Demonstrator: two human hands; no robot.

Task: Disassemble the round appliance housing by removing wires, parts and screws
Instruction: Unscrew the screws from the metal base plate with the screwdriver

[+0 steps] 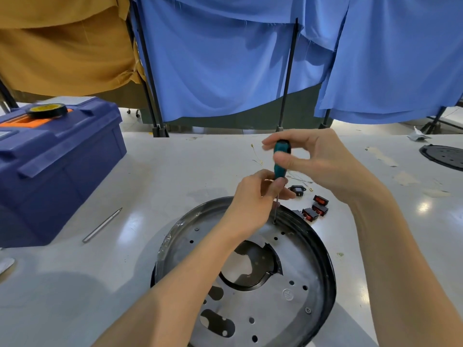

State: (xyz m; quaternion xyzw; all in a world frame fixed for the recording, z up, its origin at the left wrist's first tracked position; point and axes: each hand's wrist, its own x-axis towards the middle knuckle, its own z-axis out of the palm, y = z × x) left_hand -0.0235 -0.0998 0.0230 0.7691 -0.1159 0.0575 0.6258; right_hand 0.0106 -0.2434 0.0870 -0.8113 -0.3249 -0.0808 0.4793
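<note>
The round appliance housing point(295, 291), a black rim around a grey metal plate with holes and a central cut-out, lies flat on the white table near me. A green-handled screwdriver point(280, 161) stands upright with its tip at the plate's far edge. My right hand point(323, 159) pinches the top of the handle between thumb and fingers. My left hand point(255, 199) holds the lower handle and shaft just above the plate. A screw point(308, 310) sits in the plate at the near right.
Several black and red rocker switches point(316, 209) and a black socket part point(297, 189) lie beyond the housing, with thin wires point(258, 156). A blue toolbox point(57, 166) with a tape roll point(47, 110) stands left, a metal rod point(102, 225) beside it. Another round black part point(443, 156) lies far right.
</note>
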